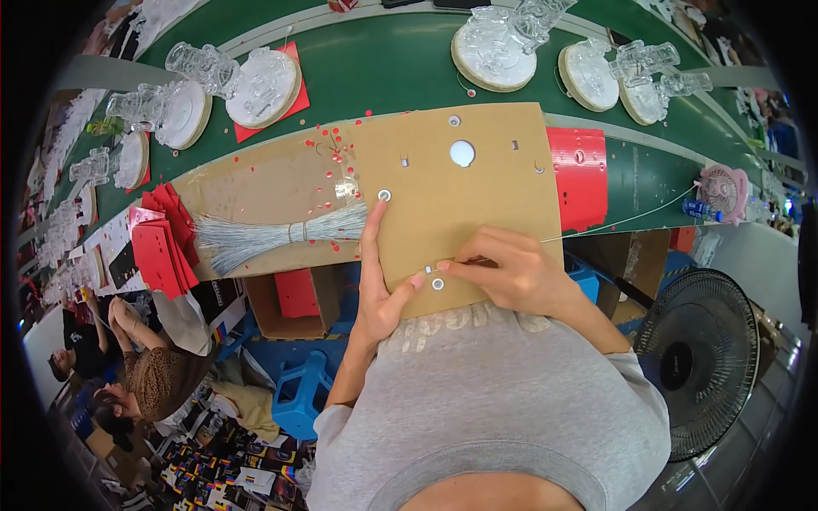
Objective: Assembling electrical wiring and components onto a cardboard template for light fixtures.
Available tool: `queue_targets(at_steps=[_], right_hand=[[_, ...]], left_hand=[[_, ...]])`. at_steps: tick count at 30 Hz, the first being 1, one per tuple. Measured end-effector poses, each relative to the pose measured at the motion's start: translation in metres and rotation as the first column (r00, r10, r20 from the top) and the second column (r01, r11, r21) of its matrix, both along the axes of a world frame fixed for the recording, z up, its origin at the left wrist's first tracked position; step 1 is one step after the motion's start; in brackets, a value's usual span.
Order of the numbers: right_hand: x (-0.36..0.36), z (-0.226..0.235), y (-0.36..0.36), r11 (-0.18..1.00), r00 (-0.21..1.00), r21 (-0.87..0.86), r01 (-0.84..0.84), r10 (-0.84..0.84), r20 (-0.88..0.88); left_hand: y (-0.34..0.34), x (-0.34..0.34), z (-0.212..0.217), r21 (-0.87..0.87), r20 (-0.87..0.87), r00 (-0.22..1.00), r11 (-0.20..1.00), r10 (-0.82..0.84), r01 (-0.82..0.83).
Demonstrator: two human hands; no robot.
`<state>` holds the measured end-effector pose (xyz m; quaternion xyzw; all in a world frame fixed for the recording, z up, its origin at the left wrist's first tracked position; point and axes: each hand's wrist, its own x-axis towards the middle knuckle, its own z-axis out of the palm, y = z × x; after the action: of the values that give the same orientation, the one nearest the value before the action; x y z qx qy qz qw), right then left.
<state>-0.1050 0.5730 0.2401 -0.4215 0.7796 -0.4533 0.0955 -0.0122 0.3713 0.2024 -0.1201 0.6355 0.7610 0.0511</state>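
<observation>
Both hands work one thin, probably springy wire (613, 226): right hand (511, 272) pinches its end, left hand (379, 281) lies open, pressing the stiff cardboard panel (477, 196).

Your cardboard sheet (460, 196) lies on the table (383, 68) straight ahead of you, its near edge overhanging toward your chest. Your left hand (379, 289) rests on its left part, your right hand (511, 272) on its near edge, just right of the left. The bundle of wire ties (273, 234) lies left of your left hand. Behind the sheet, 2 groups of clear plastic figures on round bases (545, 51) stand far left and far right. A standing fan (694, 358) sits below the table to your right.
</observation>
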Motion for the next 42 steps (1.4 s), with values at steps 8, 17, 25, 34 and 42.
queue_targets(at_steps=[8,17,25,34,42], right_hand=[[-0.005,0.007,0.007,0.978,0.983,0.166,-0.125,0.144,-0.112],[-0.01,0.008,0.015,0.94,0.952,0.285,-0.186,0.244,-0.184],[-0.017,0.014,0.013,0.875,0.866,0.423,-0.235,0.386,-0.318],[-0.02,-0.007,0.014,0.941,0.93,0.238,-0.239,0.292,-0.223],[-0.031,-0.012,0.022,0.985,0.959,0.083,-0.15,0.165,-0.23]], left_hand=[[0.005,-0.004,-0.001,0.028,0.001,1.0,0.999,0.031,-0.031],[0.011,-0.016,0.002,0.056,-0.02,1.0,0.998,0.022,-0.021],[0.014,-0.018,-0.003,-0.01,-0.027,0.999,1.0,0.019,-0.019],[0.018,-0.018,-0.004,-0.016,-0.009,1.0,1.0,0.016,-0.017],[0.017,-0.017,-0.007,-0.045,0.0,1.0,0.999,0.019,-0.019]])
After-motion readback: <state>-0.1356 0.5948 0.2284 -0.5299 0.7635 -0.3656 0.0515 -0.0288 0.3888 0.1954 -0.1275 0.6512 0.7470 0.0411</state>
